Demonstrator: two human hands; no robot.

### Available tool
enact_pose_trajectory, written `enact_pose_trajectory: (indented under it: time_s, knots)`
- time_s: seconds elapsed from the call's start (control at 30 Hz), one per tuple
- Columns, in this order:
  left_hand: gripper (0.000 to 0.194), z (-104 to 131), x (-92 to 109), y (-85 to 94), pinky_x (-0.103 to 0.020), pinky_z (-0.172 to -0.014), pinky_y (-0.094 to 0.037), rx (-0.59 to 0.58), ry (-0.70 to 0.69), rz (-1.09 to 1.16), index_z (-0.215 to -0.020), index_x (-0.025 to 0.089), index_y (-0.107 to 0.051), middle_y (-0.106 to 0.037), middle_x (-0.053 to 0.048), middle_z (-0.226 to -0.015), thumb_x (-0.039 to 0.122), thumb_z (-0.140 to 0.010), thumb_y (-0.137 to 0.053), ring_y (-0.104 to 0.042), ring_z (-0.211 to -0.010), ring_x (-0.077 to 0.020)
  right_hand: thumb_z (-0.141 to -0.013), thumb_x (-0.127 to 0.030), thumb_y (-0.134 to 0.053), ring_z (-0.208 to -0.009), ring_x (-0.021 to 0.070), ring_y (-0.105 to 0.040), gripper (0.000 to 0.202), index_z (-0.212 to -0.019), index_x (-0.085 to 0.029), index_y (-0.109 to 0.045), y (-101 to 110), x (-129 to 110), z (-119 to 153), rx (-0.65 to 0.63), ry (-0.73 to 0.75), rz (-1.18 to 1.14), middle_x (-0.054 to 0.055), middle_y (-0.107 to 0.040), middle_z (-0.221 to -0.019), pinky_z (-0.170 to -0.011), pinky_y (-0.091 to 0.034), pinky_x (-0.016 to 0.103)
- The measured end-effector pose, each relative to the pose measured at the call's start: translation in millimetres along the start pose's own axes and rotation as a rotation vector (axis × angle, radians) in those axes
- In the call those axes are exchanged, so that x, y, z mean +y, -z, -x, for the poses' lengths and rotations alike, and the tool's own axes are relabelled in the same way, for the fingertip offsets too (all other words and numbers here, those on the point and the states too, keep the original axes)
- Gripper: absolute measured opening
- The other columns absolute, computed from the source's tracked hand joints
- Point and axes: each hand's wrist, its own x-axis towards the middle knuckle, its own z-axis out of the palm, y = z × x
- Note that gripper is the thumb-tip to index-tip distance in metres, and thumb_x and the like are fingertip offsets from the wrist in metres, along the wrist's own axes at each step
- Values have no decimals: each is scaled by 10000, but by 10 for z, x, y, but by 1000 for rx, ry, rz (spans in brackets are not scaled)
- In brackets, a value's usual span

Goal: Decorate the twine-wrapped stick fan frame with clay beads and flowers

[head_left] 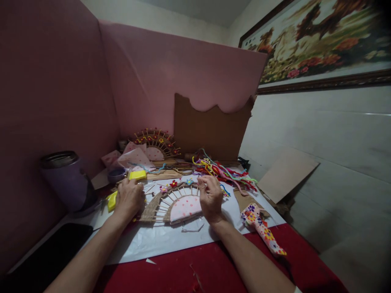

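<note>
A half-round fan point(185, 208) lies on white paper, with a pink dotted cloth centre, thin sticks and a twine-wrapped outer band. Small pink, red and blue flowers sit along its upper edge. My right hand point(210, 198) is over the fan's right side, thumb and fingers pinched together; anything between them is too small to make out. To the left of the fan, my left hand point(130, 197) is lowered with its fingers curled, between a yellow block point(138, 175) and a second yellow block point(112, 201). Its fingertips are hidden, so its hold cannot be seen.
Behind lie colourful fuzzy stems point(224, 173), scissors point(180, 167) and another decorated fan point(155, 142). A purple tumbler point(67, 181) and a dark flat device point(55, 252) are at left. A flowered fabric piece point(264, 230) lies right; cut cardboard point(210, 130) stands at the back.
</note>
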Motion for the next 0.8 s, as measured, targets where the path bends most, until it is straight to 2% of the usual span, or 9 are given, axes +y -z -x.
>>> enact_pose_trajectory:
  time_s: [0.13,0.2,0.27,0.33,0.4,0.5,0.63,0.7,0.8]
  knots:
    - [201,-39,28,47,-378,-702,-354,111,38,144,-751,196,-608,-609,-121,-810,342,-818,-487,-494,-825,-284,-893,-223,-481,-803,192,-553,169,-773,-187,-594,2,20,8,21,3,-5,65,-615,-801,-741,-443,328]
    - [181,-33,95,78,-353,-682,-373,198,66,363,-750,192,-583,-594,-84,-742,364,-790,-540,-511,-750,-244,-889,-208,-487,-807,191,-553,146,-797,-193,-599,11,0,19,-5,36,-11,61,-616,-805,-752,-443,331]
    - [175,0,207,120,-319,-648,-386,229,76,663,-722,201,-571,-587,-35,-703,371,-759,-584,-511,-668,-194,-884,-189,-490,-804,188,-554,131,-818,-197,-603,22,-33,36,-43,65,-22,57,-618,-804,-747,-443,329]
    - [186,52,349,170,-295,-630,-397,135,87,1021,-714,200,-595,-594,-8,-678,382,-724,-631,-519,-637,-165,-881,-179,-493,-791,188,-559,130,-815,-198,-604,30,-72,57,-99,96,-44,55,-621,-791,-730,-446,327]
    - [239,109,495,223,-281,-631,-419,-49,175,1460,-788,188,-633,-629,-13,-721,371,-652,-708,-553,-661,-158,-878,-184,-496,-778,190,-564,130,-808,-203,-604,33,-111,80,-192,143,-69,53,-624,-779,-719,-449,331]
    - [295,181,660,292,-242,-565,-396,-277,284,1813,-759,146,-666,-645,-40,-701,374,-602,-767,-512,-576,-113,-878,-197,-501,-786,193,-566,114,-861,-210,-612,34,-171,109,-334,225,-119,50,-636,-794,-723,-454,339]
    - [345,237,735,319,-191,-473,-319,-438,334,1952,-699,114,-670,-568,-10,-591,431,-605,-771,-426,-495,-66,-869,-218,-524,-804,201,-557,118,-952,-184,-600,44,-246,132,-379,260,-204,71,-645,-847,-702,-456,340]
    - [363,249,733,295,-180,-452,-287,-474,338,1963,-721,107,-680,-523,13,-551,430,-592,-783,-392,-472,-53,-866,-222,-532,-814,204,-549,134,-975,-174,-593,46,-276,145,-391,258,-227,81,-640,-871,-703,-452,341]
    - [323,257,722,232,-181,-469,-305,-505,309,1948,-757,114,-687,-557,2,-591,391,-618,-779,-428,-492,-58,-861,-213,-537,-829,206,-543,139,-986,-171,-579,35,-301,169,-407,264,-254,84,-636,-892,-715,-444,341]
